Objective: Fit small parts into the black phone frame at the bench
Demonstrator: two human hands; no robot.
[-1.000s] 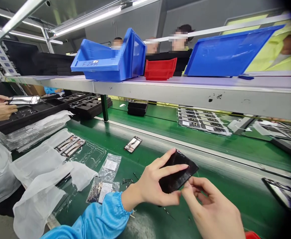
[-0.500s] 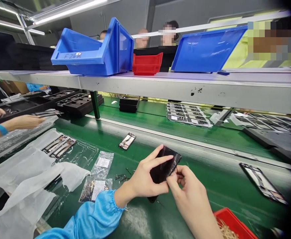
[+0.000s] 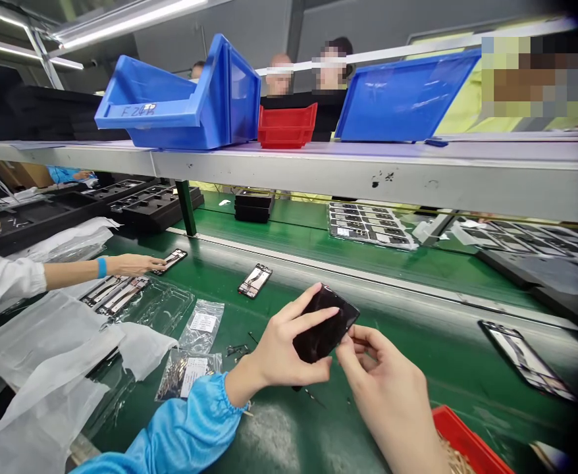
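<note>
A dark phone screen assembly is gripped in my left hand, its glossy face up and tilted. My thumb lies along the near edge, with the fingers over the face and far edge. Closed in a pinch, my right hand has its fingertips against the assembly's right corner; whatever is between them is hidden. Beyond my hands, an opened phone frame lies on the green conveyor belt. A second frame rests to the right. Left of my left wrist are small loose parts and a labelled bag of small parts.
On the left, a co-worker's hand touches another phone frame. A red bin of small parts stands at lower right. Overhead runs a shelf with a blue bin. A tray of frames lies beyond the belt's rail.
The co-worker's arm has reached right, and a phone frame now lies on the belt at that hand. My hands keep hold at the screen assembly, with only a slight shift.
</note>
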